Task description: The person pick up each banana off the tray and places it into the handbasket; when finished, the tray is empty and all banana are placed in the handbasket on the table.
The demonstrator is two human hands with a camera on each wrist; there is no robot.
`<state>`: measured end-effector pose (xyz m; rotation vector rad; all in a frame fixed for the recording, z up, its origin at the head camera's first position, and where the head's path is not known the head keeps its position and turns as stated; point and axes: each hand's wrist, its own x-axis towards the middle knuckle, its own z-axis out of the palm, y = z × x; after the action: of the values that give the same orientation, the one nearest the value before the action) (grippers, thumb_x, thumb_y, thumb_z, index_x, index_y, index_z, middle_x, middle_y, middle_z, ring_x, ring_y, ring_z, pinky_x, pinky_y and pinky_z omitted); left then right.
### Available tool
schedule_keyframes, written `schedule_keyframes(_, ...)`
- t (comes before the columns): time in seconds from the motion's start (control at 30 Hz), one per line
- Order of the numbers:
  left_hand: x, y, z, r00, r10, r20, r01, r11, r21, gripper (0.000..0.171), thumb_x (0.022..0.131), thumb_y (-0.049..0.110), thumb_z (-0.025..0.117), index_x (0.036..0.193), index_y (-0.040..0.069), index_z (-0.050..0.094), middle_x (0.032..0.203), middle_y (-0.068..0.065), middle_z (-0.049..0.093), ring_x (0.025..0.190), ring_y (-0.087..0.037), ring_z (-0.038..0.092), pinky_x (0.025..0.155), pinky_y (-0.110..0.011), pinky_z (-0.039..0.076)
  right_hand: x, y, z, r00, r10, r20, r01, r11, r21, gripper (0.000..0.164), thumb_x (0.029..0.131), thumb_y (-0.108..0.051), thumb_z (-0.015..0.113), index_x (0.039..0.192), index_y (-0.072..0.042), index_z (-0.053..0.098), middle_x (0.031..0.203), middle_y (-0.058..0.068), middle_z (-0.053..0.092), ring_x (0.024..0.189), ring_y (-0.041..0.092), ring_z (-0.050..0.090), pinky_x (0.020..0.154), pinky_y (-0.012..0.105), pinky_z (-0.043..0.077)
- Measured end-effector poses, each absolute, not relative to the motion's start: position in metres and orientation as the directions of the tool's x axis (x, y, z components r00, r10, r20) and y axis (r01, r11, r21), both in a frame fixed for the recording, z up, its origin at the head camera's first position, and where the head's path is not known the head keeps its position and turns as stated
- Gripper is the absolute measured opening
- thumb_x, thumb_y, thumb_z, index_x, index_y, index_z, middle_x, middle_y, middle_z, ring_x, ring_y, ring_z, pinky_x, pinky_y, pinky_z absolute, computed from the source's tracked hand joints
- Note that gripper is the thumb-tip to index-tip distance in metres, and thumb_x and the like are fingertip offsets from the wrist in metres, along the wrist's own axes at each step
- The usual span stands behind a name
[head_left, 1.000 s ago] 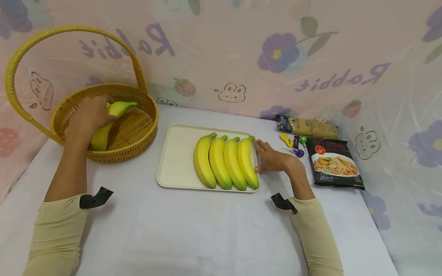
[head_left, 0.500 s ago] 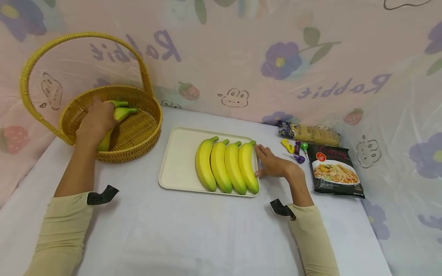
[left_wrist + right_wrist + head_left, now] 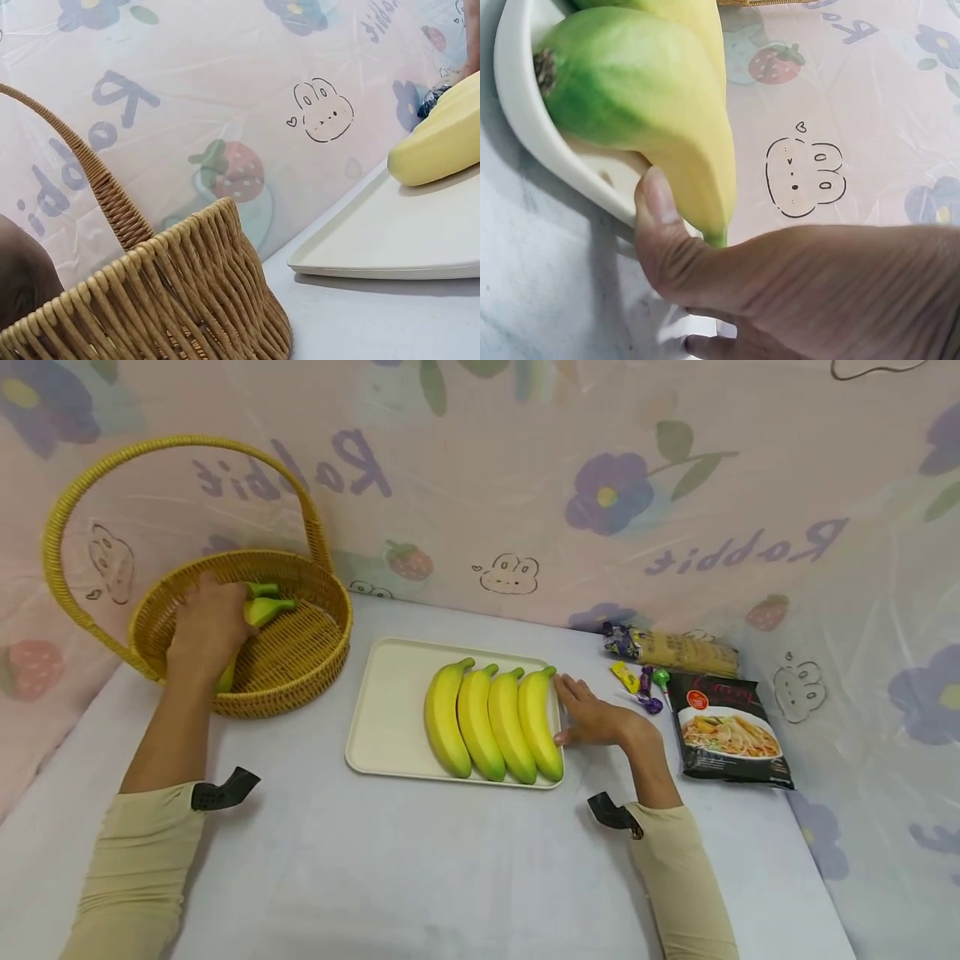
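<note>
My left hand [image 3: 206, 631] reaches down into a yellow wicker basket [image 3: 318, 670] and lies over a banana [image 3: 270, 609], whose stem shows at its right. Behind that, the stem of a second banana [image 3: 262, 588] shows too. The fingers of this hand are hidden, and I cannot tell whether they grip a banana. My right hand [image 3: 596, 717] rests with extended fingers along the right edge of a cream tray [image 3: 390, 710]. In the right wrist view its thumb [image 3: 660, 199] lies at the tray rim beside a green-ended banana [image 3: 622, 82]. Several bananas [image 3: 474, 722] lie side by side on the tray's right half.
Right of the right hand lie a black noodle packet [image 3: 727, 727], a long clear packet [image 3: 678, 652] and several small sweets [image 3: 645, 683]. The basket's tall handle [image 3: 183, 441] arches above the left hand. A patterned sheet [image 3: 480, 485] hangs behind the white table.
The camera view has shifted slightly. In the basket, a second banana stem has come into sight by the left hand, which covers more of the front banana. The right hand stays at the tray.
</note>
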<state>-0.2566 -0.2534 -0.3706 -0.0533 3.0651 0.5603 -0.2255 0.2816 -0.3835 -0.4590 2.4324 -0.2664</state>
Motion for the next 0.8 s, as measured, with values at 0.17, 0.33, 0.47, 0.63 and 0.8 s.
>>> schedule_keyframes(0.17,-0.252,-0.254,-0.371,-0.999,-0.022,-0.041,-0.035,0.939,0.343,0.056,0.089,0.0,0.077,0.138,-0.014,0.052,0.131,-0.048,0.042,0.122,-0.068,0.04,0.098,-0.084,0.037,-0.226,0.281,-0.384,-0.722,-0.392,-0.57,-0.267,0.918,-0.293,0.104,0.101,-0.033,0.067,0.165,0.003,-0.007,0.173,0.03,-0.01,0.16,0.052,-0.007,0.13,0.064,0.006)
schedule_keyframes(0.33,-0.249,-0.254,-0.368,-0.999,-0.037,-0.034,-0.047,0.933,0.356,0.055,0.093,0.004,0.074,0.14,-0.013,0.05,0.137,-0.049,0.039,0.125,-0.071,0.038,0.101,-0.087,0.032,-0.227,0.278,-0.381,-0.728,-0.381,-0.57,-0.263,0.923,-0.281,0.103,0.101,-0.033,0.067,0.166,0.002,-0.006,0.173,0.029,-0.009,0.16,0.052,-0.006,0.13,0.064,0.007)
schedule_keyframes(0.47,-0.248,-0.25,-0.363,-1.0,-0.019,-0.022,-0.026,0.926,0.377,0.051,0.097,0.009,0.071,0.137,-0.013,0.05,0.141,-0.049,0.036,0.127,-0.071,0.036,0.103,-0.087,0.029,-0.225,0.279,-0.38,-0.722,-0.365,-0.588,-0.243,0.929,-0.278,0.104,0.102,-0.035,0.066,0.166,0.0,-0.007,0.173,0.028,-0.011,0.161,0.05,-0.008,0.13,0.064,0.006)
schedule_keyframes(0.63,-0.251,-0.238,-0.354,-0.995,0.021,0.097,0.055,0.933,0.355,0.042,0.101,0.012,0.066,0.13,-0.015,0.054,0.133,-0.047,0.045,0.116,-0.065,0.047,0.095,-0.079,0.041,-0.226,0.281,-0.381,-0.732,-0.365,-0.575,-0.245,0.929,-0.278,0.104,0.101,-0.034,0.066,0.166,0.0,-0.007,0.174,0.027,-0.011,0.161,0.05,-0.008,0.13,0.064,0.005)
schedule_keyframes(0.8,-0.252,-0.218,-0.344,-0.972,0.051,0.231,0.131,0.928,0.348,0.049,0.104,0.014,0.063,0.143,-0.013,0.05,0.137,-0.044,0.048,0.121,-0.062,0.05,0.097,-0.077,0.043,-0.226,0.28,-0.382,-0.738,-0.358,-0.571,-0.232,0.93,-0.284,0.103,0.102,-0.034,0.066,0.166,-0.001,-0.007,0.174,0.027,-0.011,0.161,0.05,-0.008,0.13,0.064,0.005)
